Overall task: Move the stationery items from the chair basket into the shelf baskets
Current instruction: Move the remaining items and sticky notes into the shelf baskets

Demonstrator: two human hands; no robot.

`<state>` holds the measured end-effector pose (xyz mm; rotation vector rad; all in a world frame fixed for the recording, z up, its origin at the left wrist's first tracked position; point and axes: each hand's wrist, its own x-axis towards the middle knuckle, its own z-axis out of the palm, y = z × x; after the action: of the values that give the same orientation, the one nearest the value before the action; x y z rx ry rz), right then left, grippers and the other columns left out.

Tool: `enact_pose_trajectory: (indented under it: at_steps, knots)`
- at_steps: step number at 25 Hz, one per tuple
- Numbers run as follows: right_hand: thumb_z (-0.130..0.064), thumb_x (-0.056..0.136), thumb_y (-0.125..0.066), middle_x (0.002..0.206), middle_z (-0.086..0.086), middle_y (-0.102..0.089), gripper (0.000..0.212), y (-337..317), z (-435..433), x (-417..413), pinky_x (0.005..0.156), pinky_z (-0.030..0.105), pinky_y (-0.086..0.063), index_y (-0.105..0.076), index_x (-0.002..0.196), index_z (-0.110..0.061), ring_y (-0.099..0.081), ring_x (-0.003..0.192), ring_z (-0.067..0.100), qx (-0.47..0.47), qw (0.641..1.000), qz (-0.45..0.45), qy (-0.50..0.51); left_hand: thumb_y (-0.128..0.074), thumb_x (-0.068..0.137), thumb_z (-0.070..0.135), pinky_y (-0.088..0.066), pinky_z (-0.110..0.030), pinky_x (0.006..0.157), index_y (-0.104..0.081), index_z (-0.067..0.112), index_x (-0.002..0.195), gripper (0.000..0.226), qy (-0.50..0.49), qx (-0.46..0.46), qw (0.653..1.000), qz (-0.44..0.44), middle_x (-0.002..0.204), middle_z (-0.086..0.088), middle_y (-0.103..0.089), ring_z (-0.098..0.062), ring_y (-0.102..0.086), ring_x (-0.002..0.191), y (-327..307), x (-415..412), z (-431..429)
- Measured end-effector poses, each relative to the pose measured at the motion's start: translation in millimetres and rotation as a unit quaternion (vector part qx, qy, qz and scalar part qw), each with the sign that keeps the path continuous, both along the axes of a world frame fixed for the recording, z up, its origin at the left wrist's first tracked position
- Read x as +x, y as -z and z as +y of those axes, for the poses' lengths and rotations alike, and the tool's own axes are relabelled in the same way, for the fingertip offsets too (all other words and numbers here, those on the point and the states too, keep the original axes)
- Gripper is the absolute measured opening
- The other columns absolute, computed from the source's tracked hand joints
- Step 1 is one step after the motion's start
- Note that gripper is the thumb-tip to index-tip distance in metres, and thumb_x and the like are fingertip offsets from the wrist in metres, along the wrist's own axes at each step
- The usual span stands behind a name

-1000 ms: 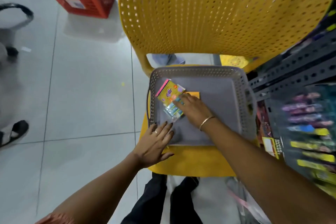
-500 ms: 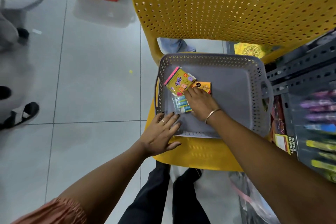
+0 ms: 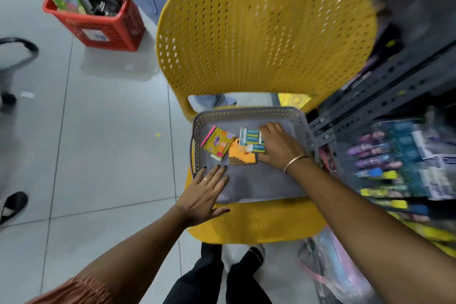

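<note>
Three flat packets in grey basket [image 3: 249,113]: right hand [image 3: 278,147] grips eraser pack [image 3: 251,139]; left hand [image 3: 204,192] splayed flat.

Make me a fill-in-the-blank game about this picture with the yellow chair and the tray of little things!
1. The grey basket sits on the seat of a ____ chair.
2. The right hand touches the white and ____ eraser packs.
3. The left hand lies flat on the basket's near ____ corner.
4. Far left on the floor stands a ____ basket full of items.

Missing words: yellow; blue; left; red
</note>
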<state>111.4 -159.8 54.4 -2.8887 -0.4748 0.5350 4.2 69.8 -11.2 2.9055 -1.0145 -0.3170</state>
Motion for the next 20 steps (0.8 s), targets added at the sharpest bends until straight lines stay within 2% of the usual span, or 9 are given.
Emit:
enact_pose_trajectory:
  at_steps: [2,4,7,9,11,13,16,18,20]
  knots:
    - [-0.024,0.074,-0.067,0.125,0.018,-0.047,0.06,-46.7,-13.7,3.5,0.092,0.041,-0.04,-0.043,0.125,-0.004,-0.04,0.12,0.032,0.018,0.998,-0.028,0.05,-0.024,0.088,0.067,-0.018,-0.048,0.108,-0.048,0.006,0.133,0.08,0.015,-0.016,0.999,-0.025,0.143,-0.016,-0.041,-0.031,-0.039,0.131,-30.1,22.7,-9.4]
    - [-0.022,0.072,-0.067,0.122,0.016,-0.048,0.057,-103.3,-30.7,4.5,0.089,0.041,-0.042,-0.046,0.122,-0.005,-0.042,0.119,0.032,0.038,0.991,-0.068,0.106,-0.031,0.085,0.068,-0.021,-0.05,0.105,-0.046,0.005,0.134,0.082,0.038,-0.041,0.997,-0.055,0.144,-0.017,-0.038,-0.033,-0.036,0.132,-68.7,51.0,-25.4]
    - [-0.024,0.07,-0.068,0.119,0.015,-0.05,0.056,-189.1,-61.9,0.0,0.093,0.039,-0.042,-0.049,0.119,-0.005,-0.044,0.117,0.031,0.058,0.977,-0.121,0.165,-0.023,0.088,0.068,-0.026,-0.047,0.104,-0.045,0.004,0.132,0.081,0.064,-0.098,0.989,-0.095,0.141,-0.019,-0.043,-0.033,-0.04,0.129,-131.9,89.4,-65.8]
    - [-0.027,0.068,-0.069,0.116,0.016,-0.053,0.057,-245.0,-91.8,-10.1,0.094,0.039,-0.045,-0.051,0.117,-0.006,-0.047,0.115,0.032,0.065,0.965,-0.154,0.203,-0.018,0.09,0.066,-0.019,-0.042,0.104,-0.04,0.003,0.131,0.079,0.111,-0.13,0.978,-0.121,0.139,-0.019,-0.044,-0.031,-0.036,0.129,-173.7,108.4,-102.0]
    - [-0.031,0.067,-0.069,0.114,0.018,-0.055,0.056,-291.0,-120.8,-25.1,0.094,0.037,-0.044,-0.054,0.115,-0.006,-0.049,0.112,0.032,0.069,0.953,-0.168,0.243,-0.022,0.09,0.066,-0.015,-0.041,0.106,-0.042,0.002,0.132,0.079,0.175,-0.142,0.963,-0.149,0.14,-0.019,-0.043,-0.03,-0.034,0.129,-205.0,120.4,-140.5]
    - [-0.03,0.068,-0.069,0.112,0.019,-0.055,0.053,-332.8,-151.6,-47.7,0.093,0.039,-0.045,-0.055,0.113,-0.006,-0.051,0.109,0.033,0.059,0.94,-0.178,0.284,-0.025,0.089,0.067,-0.02,-0.042,0.105,-0.047,0.001,0.129,0.08,0.231,-0.148,0.946,-0.175,0.138,-0.02,-0.046,-0.032,-0.041,0.127,-230.5,128.0,-182.3]
    - [-0.026,0.07,-0.07,0.109,0.019,-0.057,0.048,-373.0,-201.5,-90.0,0.091,0.039,-0.045,-0.057,0.112,-0.006,-0.052,0.106,0.033,0.036,0.914,-0.211,0.344,-0.032,0.086,0.067,-0.025,-0.041,0.101,-0.042,0.004,0.13,0.077,0.297,-0.173,0.917,-0.203,0.135,-0.019,-0.05,-0.031,-0.047,0.121,-265.2,126.9,-244.8]
    - [-0.032,0.069,-0.07,0.114,0.018,-0.057,0.055,-385.8,-232.8,-115.0,0.095,0.036,-0.042,-0.056,0.115,-0.007,-0.051,0.109,0.032,0.014,0.901,-0.213,0.378,-0.036,0.083,0.066,-0.027,-0.041,0.1,-0.047,0.005,0.129,0.078,0.325,-0.185,0.902,-0.217,0.135,-0.016,-0.05,-0.029,-0.046,0.121,-284.1,122.9,-279.3]
    - [-0.031,0.07,-0.072,0.121,0.017,-0.054,0.06,-389.9,-265.0,-138.9,0.098,0.035,-0.04,-0.052,0.121,-0.008,-0.049,0.114,0.031,-0.011,0.886,-0.202,0.417,-0.032,0.081,0.068,-0.026,-0.041,0.1,-0.053,0.006,0.127,0.08,0.336,-0.165,0.9,-0.222,0.135,-0.014,-0.051,-0.028,-0.045,0.123,-293.8,124.9,-308.9]
